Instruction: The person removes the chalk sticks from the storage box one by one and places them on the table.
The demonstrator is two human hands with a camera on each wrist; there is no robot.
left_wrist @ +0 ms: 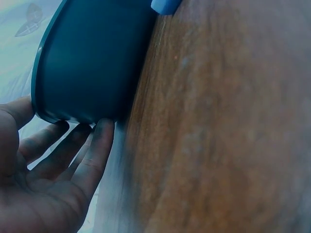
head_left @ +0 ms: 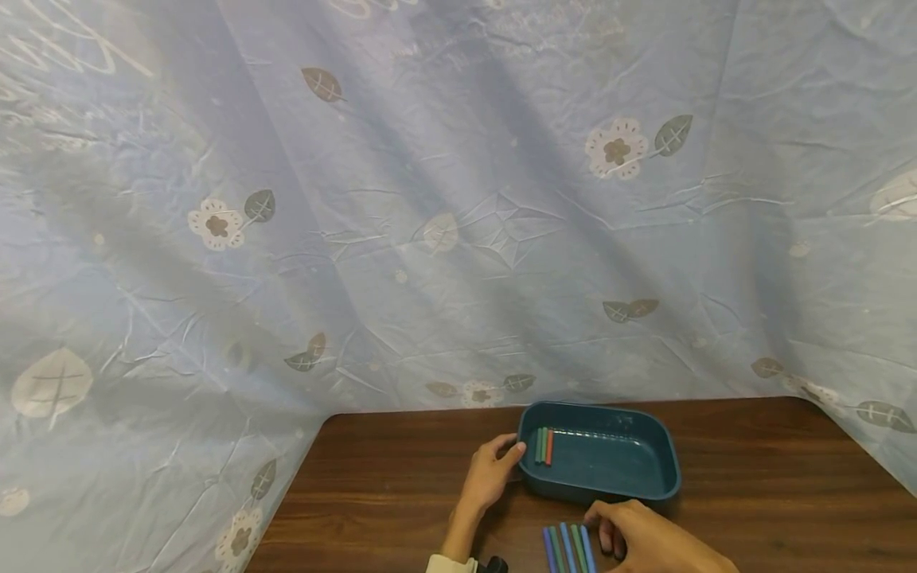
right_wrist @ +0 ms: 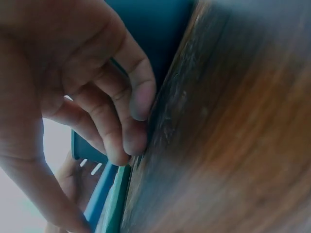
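A dark teal tray (head_left: pixel 595 487) stands on the wooden table, two green sticks (head_left: pixel 541 446) and a red stick (head_left: pixel 549 447) lying at its left end. My left hand (head_left: pixel 489 471) holds the tray's left end, thumb at the rim and fingertips against the outer wall. In front of the tray, several coloured sticks lie side by side, with a purple stick (head_left: pixel 550 549) leftmost and a light blue stick (head_left: pixel 588 549) rightmost. My right hand (head_left: pixel 636 535) is over the row's right side, its curled fingertips (right_wrist: pixel 119 156) right at the sticks' far ends. Its thumb tip runs out of the right wrist view.
A pale blue sheet (head_left: pixel 458 302) with leaf and flower prints hangs behind and left of the table (head_left: pixel 401 477). The tray's front wall rises close behind the row of sticks. A dark band (head_left: pixel 494 564) is on the left wrist.
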